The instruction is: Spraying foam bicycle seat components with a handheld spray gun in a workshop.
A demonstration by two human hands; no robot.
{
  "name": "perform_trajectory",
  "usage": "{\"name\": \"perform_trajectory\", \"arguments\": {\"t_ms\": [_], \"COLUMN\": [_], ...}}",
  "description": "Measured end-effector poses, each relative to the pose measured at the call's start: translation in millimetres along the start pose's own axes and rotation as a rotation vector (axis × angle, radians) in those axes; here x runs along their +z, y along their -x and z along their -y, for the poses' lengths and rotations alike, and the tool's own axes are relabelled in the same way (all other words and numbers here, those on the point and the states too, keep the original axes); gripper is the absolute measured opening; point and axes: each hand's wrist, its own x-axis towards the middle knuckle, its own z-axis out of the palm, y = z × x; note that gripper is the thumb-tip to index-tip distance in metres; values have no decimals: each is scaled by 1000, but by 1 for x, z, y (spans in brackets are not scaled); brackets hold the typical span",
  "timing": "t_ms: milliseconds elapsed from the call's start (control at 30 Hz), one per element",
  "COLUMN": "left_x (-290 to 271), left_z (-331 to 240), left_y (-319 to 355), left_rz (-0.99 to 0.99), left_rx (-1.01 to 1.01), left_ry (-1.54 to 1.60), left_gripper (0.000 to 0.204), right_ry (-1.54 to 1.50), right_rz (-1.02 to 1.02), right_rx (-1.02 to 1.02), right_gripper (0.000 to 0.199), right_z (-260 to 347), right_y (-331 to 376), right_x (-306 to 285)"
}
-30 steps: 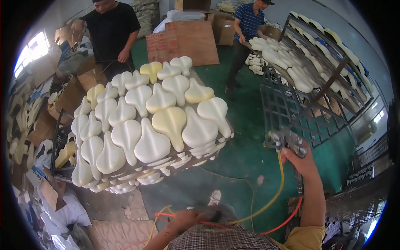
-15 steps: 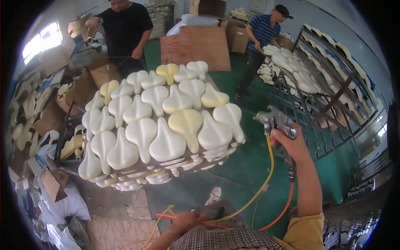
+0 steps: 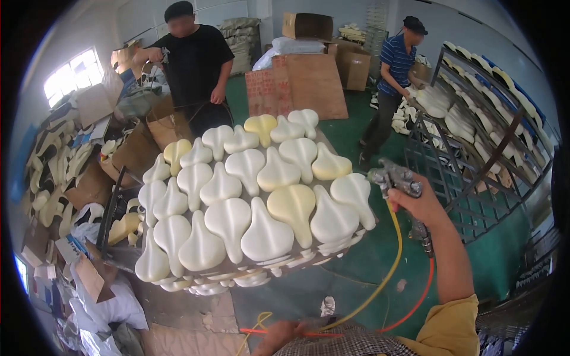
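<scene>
My right hand (image 3: 417, 204) is wrapped round the grip of a metal spray gun (image 3: 399, 180), held to the right of a stack of bicycle saddle pads. A yellow hose (image 3: 397, 252) and an orange hose (image 3: 423, 293) hang from the gun and curve back toward my waist. At the lower edge, my left hand (image 3: 285, 333) is closed round the hoses; its fingers show only in part. Rows of white saddle pads (image 3: 266, 234) and a few pale yellow saddle pads (image 3: 292, 207) cover the layered stack, narrow ends pointing alternately nearer and farther.
A person in black (image 3: 199, 65) stands behind the stack, one hand raised with a spray gun. At right, another person in a striped shirt (image 3: 396, 65) handles pads beside a metal rack (image 3: 469, 178). Cartons (image 3: 133, 148) and sacks (image 3: 116, 308) crowd the left; plywood boards (image 3: 317, 86) lean behind.
The view has shifted, so the stack sits lower and farther right. My right hand still grips the spray gun beside the stack. The person in black has raised a hand with a spray gun.
</scene>
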Motion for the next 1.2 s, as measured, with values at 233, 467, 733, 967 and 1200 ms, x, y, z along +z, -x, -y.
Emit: {"name": "perform_trajectory", "arguments": {"t_ms": [233,467,733,967,1200], "left_x": [0,6,10,19,-18], "left_z": [1,4,-10,-16,-29], "left_y": [-15,-19,-14,-19,29], "left_rz": [79,81,54,67,285], "left_rx": [101,133,166,338,315], "left_ry": [-25,-17,-39,-102,135], "left_gripper": [49,47,45,47,45], "right_ry": [18,74,136,115,82], "right_rz": [-32,45,136,9,-42], "right_rx": [-44,34,246,194,339], "right_gripper": [35,40,47,50,51], "right_z": [-4,0,10,12,9], "right_y": [-21,25,100,127,185], "right_x": [-2,-8,-23,-23,-24]}}
